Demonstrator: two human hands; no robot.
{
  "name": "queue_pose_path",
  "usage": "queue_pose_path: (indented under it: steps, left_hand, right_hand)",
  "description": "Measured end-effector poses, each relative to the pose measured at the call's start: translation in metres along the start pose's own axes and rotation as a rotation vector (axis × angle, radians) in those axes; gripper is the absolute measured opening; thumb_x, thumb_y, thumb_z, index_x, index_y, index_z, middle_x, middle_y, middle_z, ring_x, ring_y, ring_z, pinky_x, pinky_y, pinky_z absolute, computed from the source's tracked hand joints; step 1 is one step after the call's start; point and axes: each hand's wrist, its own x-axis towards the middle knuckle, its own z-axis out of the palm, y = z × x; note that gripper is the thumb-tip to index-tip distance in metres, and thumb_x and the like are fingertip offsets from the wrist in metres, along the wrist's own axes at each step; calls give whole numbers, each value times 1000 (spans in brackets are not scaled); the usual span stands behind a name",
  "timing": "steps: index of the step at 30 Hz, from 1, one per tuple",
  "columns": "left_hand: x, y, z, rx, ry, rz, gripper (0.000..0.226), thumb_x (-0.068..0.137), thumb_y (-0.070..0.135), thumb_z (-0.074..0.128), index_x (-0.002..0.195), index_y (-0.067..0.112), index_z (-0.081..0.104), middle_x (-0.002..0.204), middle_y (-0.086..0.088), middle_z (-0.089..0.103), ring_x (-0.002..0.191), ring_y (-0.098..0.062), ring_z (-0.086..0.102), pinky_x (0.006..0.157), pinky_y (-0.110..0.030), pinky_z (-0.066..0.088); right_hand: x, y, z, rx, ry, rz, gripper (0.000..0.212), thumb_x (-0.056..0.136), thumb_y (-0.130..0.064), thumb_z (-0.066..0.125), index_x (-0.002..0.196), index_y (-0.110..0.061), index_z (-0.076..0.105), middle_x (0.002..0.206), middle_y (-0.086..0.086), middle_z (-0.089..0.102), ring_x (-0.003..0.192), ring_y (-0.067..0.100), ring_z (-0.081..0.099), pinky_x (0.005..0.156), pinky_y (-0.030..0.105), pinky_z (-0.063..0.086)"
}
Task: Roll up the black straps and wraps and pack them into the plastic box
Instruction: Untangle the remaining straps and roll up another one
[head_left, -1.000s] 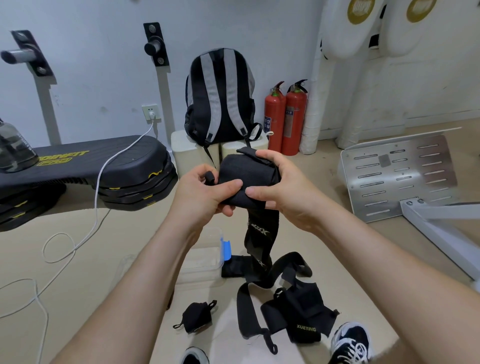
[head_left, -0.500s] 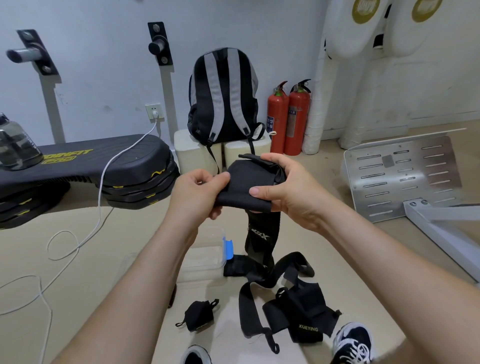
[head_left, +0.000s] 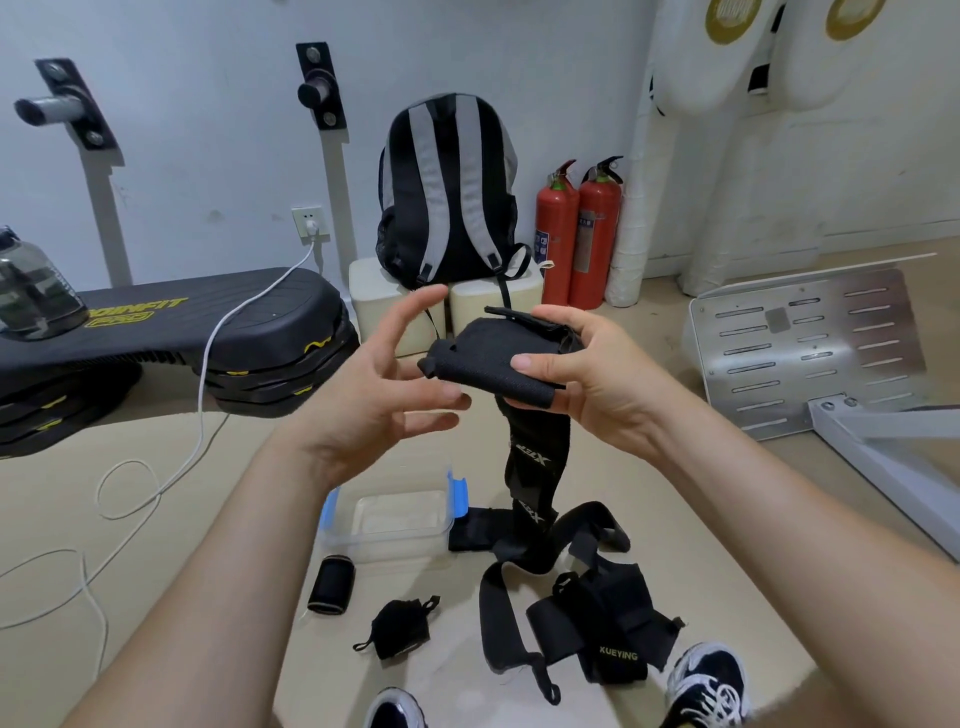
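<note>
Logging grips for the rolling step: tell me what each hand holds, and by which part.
The right hand grips the wrap by its rolled end, thumb pressed on the roll; the rest hangs free. The left hand is open and holds nothing.

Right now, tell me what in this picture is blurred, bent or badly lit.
Head view: the left hand shows motion blur at its fingertips, while the right hand and the black wrap it grips are sharp; same view, wide-angle bending tilts the wall post at left; same view, light is soft and even, without harsh glare.
</note>
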Motion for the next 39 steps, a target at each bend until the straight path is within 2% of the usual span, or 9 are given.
queue_pose_path:
  steps: [3,8,11,14,17,21,25,31,39]
  left_hand:
    - [2,-1,9,123,113,88,41,76,-4,74,109,18,70,79,1,67,73,-20,62,79,-34,57]
    - [6,-6,3,499,314,101,16,81,6,76,84,21,74,76,-7,70,68,-11,60,68,-27,48]
    - [8,-11,-3,815,416,136,22,76,10,72,87,27,65,100,4,60,93,-15,54,79,-29,40]
    - [5,-11,2,923,333,416,53,69,5,79,113,27,59,119,8,53,115,-12,46,97,-21,35]
    - [9,-16,21,1076,199,675,46,66,17,82,109,22,65,102,11,60,97,-8,52,90,-25,42]
    - [16,-21,29,1086,296,800,24,75,17,77,98,17,72,86,8,64,81,-11,54,75,-33,47]
    - [15,-19,28,983,282,648,22,78,11,78,98,20,74,86,11,62,89,-7,47,82,-13,37]
    - [15,-15,28,770,281,453,22,92,7,65,100,24,76,92,10,53,85,6,49,75,-4,35]
    - [17,-10,19,244,434,89,32,75,11,83,94,19,58,75,-1,67,72,-17,61,73,-33,48]
  right_hand:
    - [1,-1,-1,-8,5,-10,69,77,15,69,138,-5,45,129,18,51,95,33,68,63,34,60]
    - [5,-1,-8,-157,82,-91,75,74,16,74,138,-14,46,130,14,49,109,34,63,75,50,61]
    - [6,1,-8,-265,105,-116,77,73,13,77,136,-20,48,133,10,48,116,33,60,81,54,59]
    - [5,1,-7,-283,105,-119,76,74,12,77,136,-21,47,131,9,49,113,31,62,83,53,59]
    - [3,0,-6,-245,96,-108,78,74,14,75,139,-16,45,127,11,53,111,29,63,83,53,59]
    - [-1,0,-5,-108,72,-42,76,76,16,71,141,-11,42,129,19,51,101,35,68,70,44,62]
    - [-2,3,-5,-71,56,-21,73,79,14,69,142,-12,43,132,22,50,96,35,70,65,39,61]
    - [1,5,-6,-90,32,-46,77,76,13,72,142,-12,43,134,19,54,113,32,65,90,52,56]
    - [-1,9,0,-177,-20,-50,88,58,-3,87,137,-14,49,131,13,57,111,29,67,90,52,57]
